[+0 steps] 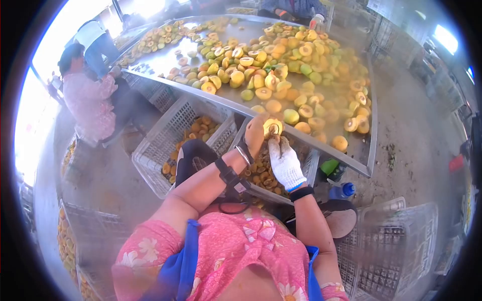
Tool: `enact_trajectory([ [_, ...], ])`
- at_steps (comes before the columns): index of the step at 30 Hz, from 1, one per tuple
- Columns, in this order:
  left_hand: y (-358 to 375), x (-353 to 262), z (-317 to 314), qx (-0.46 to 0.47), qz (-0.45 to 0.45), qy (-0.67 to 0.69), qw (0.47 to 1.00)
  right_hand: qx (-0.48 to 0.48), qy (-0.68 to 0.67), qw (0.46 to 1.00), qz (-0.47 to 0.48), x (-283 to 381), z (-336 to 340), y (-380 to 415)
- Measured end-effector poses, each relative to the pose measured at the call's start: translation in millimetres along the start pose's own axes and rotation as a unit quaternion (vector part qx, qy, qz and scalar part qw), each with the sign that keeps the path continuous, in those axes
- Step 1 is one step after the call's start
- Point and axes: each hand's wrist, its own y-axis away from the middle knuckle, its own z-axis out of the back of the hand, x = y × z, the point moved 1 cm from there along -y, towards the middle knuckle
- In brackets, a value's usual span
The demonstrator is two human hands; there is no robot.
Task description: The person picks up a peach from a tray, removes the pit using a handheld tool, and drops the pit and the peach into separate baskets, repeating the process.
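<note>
Fruit (271, 123): one, cut, between left hand (255, 135) and right hand (284, 159); one glove (288, 172)

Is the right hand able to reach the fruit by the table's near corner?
Likely yes: only the metal rim seems between the right hand and corner fruit, though a cut fruit occupies that hand.

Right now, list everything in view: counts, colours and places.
Table: one, silver, ahead.
Loose fruit: many, yellow to green, on table, in crates.
Fruit half: one, yellow, at both hands.
Crates: several, whitish, below and around.
Bottle: one, blue, near the table's right corner.
Unclear object: one, green, beside the bottle.
Other people: at least three, pink, white, dark clothing, left and far side.
Own top: one, pink flowered, below.
Left hand: one, bare, gripping fruit half.
Right hand: one, white-gloved, touching it.
</note>
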Motion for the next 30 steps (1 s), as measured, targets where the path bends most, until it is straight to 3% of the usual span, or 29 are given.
enact_trajectory([
  [2, -1.2, -3.6, -0.2, -0.009, -0.001, -0.049, 0.999, -0.004, 0.003, 1.000, 0.014, 0.0, -3.2, 3.9],
  [5, -17.6, 3.5, 15.8, 0.076, -0.022, -0.140, 0.987, -0.005, -0.006, 1.000, -0.022, -3.2, -8.2, 9.1],
  [8, 4.1, -17.6, -5.4, 0.143, -0.038, -0.044, 0.988, 0.004, -0.074, 0.997, -0.015, -7.4, -9.4, 6.6],
  [11, 9.4, -1.0, -17.6, -0.089, -0.135, 0.084, 0.983, 0.025, -0.135, 0.991, -0.004, -8.8, -14.5, 1.3],
  [12, 18.3, -9.1, -28.2, -0.070, -0.151, 0.068, 0.984, 0.035, -0.150, 0.988, 0.004, -10.5, -15.4, 1.9],
  [15, 20.8, -22.0, -20.2, -0.045, -0.037, 0.055, 0.997, 0.094, -0.226, 0.969, -0.046, -9.2, -12.6, 7.0],
  [16, 22.5, -31.6, -24.1, -0.071, 0.028, 0.070, 0.995, 0.131, -0.246, 0.954, -0.111, -3.4, -8.2, 8.8],
  [19, 18.4, -43.9, -16.1, 0.046, 0.014, -0.043, 0.998, 0.154, -0.176, 0.970, -0.064, -3.6, -6.3, 7.2],
  [23, 17.7, -49.4, -14.2, 0.101, -0.087, -0.272, 0.953, 0.161, -0.246, 0.948, -0.124, -4.4, -13.7, 12.8],
  [25, 16.9, -50.3, -12.1, 0.097, -0.055, -0.236, 0.965, 0.174, -0.318, 0.918, -0.161, -9.9, -18.3, 14.2],
  [28, 23.6, -52.1, -10.9, 0.098, 0.007, -0.116, 0.988, 0.282, -0.491, 0.790, -0.233, -17.3, -7.9, 15.4],
  [30, 26.6, -51.6, -11.0, 0.091, 0.026, -0.080, 0.992, 0.250, -0.473, 0.812, -0.233, -13.7, -9.1, 17.4],
])
